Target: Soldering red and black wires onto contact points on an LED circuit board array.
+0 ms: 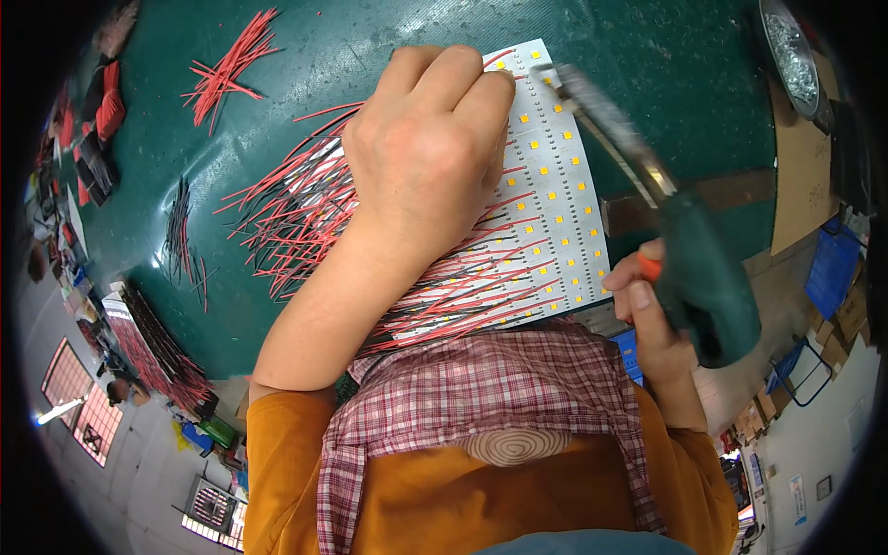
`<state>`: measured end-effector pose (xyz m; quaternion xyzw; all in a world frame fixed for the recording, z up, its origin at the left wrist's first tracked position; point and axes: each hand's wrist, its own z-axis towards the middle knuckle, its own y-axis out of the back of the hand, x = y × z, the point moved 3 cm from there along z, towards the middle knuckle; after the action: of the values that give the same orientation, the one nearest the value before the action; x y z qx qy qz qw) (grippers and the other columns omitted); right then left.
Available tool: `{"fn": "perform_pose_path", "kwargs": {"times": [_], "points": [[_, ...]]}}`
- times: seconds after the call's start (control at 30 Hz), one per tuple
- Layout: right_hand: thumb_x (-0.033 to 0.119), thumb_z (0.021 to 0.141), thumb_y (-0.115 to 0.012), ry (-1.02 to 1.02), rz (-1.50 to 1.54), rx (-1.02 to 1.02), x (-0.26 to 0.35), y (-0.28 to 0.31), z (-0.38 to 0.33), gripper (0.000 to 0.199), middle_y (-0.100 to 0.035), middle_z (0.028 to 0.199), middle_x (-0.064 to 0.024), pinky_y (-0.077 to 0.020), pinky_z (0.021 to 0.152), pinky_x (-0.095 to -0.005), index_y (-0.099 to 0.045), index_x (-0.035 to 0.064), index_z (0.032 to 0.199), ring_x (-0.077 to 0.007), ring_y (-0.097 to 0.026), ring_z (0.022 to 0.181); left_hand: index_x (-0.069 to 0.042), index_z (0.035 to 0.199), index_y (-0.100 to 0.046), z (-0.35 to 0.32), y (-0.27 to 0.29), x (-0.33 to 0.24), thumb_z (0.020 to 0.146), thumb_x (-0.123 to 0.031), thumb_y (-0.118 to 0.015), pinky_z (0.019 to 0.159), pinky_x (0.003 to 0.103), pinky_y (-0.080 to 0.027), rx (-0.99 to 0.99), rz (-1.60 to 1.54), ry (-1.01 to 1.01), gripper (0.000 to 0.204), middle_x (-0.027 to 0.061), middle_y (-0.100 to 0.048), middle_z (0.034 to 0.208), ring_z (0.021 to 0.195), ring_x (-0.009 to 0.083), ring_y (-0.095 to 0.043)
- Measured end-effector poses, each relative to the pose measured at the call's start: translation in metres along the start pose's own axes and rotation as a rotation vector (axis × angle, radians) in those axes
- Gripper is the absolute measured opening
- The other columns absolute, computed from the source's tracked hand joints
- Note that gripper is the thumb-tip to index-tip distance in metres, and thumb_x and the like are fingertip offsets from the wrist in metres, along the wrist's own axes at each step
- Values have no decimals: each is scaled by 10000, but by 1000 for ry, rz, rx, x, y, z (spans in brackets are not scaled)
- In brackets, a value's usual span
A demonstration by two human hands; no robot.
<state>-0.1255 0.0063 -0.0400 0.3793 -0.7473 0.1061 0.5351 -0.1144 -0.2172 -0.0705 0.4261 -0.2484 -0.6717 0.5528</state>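
Note:
My left hand (425, 148) is closed over the far part of a white LED board (578, 217) dotted with yellow squares. A short red wire (520, 77) sticks out from its fingers toward the board; the fingertips themselves are hidden. In my right hand (652, 310) is a soldering gun (708, 277) with a dark green body and orange trigger, slightly blurred. Its metal tip (548, 72) is over the board's far right part, close to the wire end. Many red and black wires (296, 213) are attached in rows and fan out leftward under my left forearm.
Loose red wires (231, 69) and a small dark bundle (178, 227) lie on the green mat (305, 37). Another wired board (148, 342) sits at the mat's near left edge. A metal bowl (794, 60) stands at far right, by cardboard (800, 176). A dark bar (731, 191) lies right of the board.

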Motion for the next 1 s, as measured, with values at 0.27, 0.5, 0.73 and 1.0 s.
{"fn": "perform_pose_path", "kwargs": {"times": [0.27,0.5,0.73,1.0], "points": [[96,858,-516,46,183,-156,-6,3,-1,315,-593,782,-142,-398,510,-247,-428,6,1147,-111,-454,555,-96,685,-572,-2,-2,3,616,-55,-631,502,302,-464,4,10,6,99,12,-532,736,731,204,-562],[81,855,-515,106,241,-152,-13,3,1,305,-595,787,-143,-407,512,-250,-436,-15,1134,-113,-460,554,-74,790,-623,14,11,23,666,-42,-635,561,293,-490,43,-40,67,129,55,-588,809,766,228,-582],[43,853,-491,124,300,-207,-19,6,-8,321,-593,809,-144,-421,526,-259,-439,-35,1160,-109,-464,580,-21,914,-642,10,83,52,796,-58,-662,643,235,-457,-86,-219,396,125,45,-639,809,725,123,-591],[34,855,-490,173,330,-154,-18,-2,-12,347,-597,831,-147,-433,553,-261,-435,-37,1190,-108,-472,593,-56,890,-555,-10,31,15,759,-111,-666,647,362,-461,240,16,379,181,95,-600,765,725,268,-570]]}}
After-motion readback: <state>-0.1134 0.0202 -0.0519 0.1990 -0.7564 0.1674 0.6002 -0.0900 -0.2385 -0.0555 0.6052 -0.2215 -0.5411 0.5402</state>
